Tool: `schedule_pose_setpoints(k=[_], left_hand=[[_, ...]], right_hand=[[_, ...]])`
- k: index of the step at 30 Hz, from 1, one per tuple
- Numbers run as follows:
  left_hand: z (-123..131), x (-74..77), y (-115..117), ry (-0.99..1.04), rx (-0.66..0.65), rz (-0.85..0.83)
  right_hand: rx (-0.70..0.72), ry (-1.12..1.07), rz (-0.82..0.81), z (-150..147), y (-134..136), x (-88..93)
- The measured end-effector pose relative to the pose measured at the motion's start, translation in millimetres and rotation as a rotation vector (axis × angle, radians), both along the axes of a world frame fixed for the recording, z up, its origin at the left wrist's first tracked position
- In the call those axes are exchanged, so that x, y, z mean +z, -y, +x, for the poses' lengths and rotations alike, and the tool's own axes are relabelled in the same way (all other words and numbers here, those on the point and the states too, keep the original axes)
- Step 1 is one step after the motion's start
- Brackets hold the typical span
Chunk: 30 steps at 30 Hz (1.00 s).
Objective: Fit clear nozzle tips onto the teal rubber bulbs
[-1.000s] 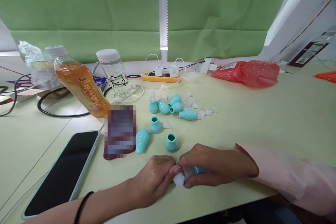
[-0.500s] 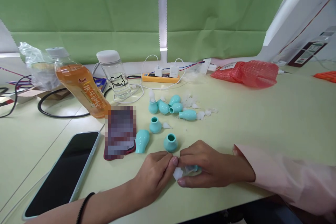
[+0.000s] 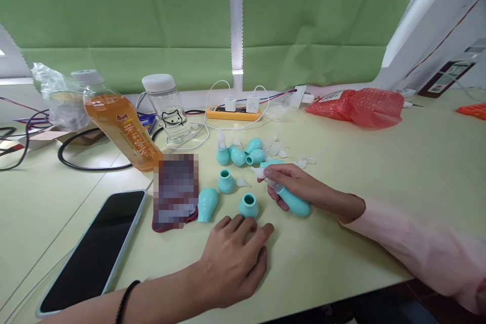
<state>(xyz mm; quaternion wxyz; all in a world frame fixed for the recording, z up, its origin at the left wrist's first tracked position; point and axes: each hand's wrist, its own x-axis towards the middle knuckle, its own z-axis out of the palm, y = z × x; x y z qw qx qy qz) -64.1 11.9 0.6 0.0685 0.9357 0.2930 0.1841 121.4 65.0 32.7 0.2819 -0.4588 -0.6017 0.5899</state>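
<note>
My right hand (image 3: 294, 182) is closed round a teal bulb (image 3: 294, 201) with a clear neck and a white pointed tip (image 3: 258, 172) that points left. My left hand (image 3: 237, 253) rests palm down on the table, fingers spread and slightly bent, holding nothing. Just beyond its fingertips stands an upright teal piece with an open top (image 3: 248, 206). Another open teal piece (image 3: 226, 182) stands behind it, beside a small white tip (image 3: 243, 183). A teal part (image 3: 207, 204) lies to the left. Several teal bulbs (image 3: 237, 156) and whitish pieces (image 3: 275, 148) lie farther back.
A large phone (image 3: 94, 248) and a blurred-out phone-like object (image 3: 175, 192) lie at left. Behind them stand an orange drink bottle (image 3: 121, 126) and a clear bottle (image 3: 172, 116). A power strip (image 3: 233, 113) and a red plastic package (image 3: 357, 106) are at the back.
My hands have parted. The right hand has moved up and away with the tipped teal bulb, which now shows clearly. My left hand's fingers have opened and spread over the table.
</note>
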Motion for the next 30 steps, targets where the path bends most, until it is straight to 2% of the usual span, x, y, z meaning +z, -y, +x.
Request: schedule_pose_setpoints(k=[3, 7, 11, 15, 17, 20, 23, 26, 29, 30], left_hand=[[1, -0.4, 2, -0.051, 0.012, 0.025], [1, -0.7, 2, -0.06, 0.015, 0.005], [2, -1.5, -3, -0.089, 0.043, -0.102], [1, -1.0, -6, -0.068, 0.021, -0.161], [1, 0.4, -8, -0.04, 0.013, -0.175], [1, 4.4, -9, -0.016, 0.014, -0.173], [1, 11.3, -6, -0.078, -0.006, -0.105], [-7, 20.0, 5, -0.212, -0.018, 0.052], [-34, 28.4, 22, -0.226, 0.004, 0.326], [-48, 30.7, 27, -0.189, 0.063, 0.355]], right_hand=[[-0.046, -0.081, -0.172, 0, -5, -8.2], [-0.077, -0.272, -0.222, 1, -4, -12.6], [0.011, -0.431, -0.154, 1, 1, -11.4], [0.166, -0.266, -0.111, -4, 6, -12.1], [0.178, -0.21, -0.053, -6, 7, -15.5], [0.12, -0.183, 0.081, -8, 8, -22.4], [0.06, -0.145, 0.148, -8, 11, -25.7], [0.041, -0.126, 0.185, -7, 14, -22.9], [0.06, -0.127, 0.201, -4, 19, -18.3], [0.076, -0.125, 0.19, -3, 20, -17.1]])
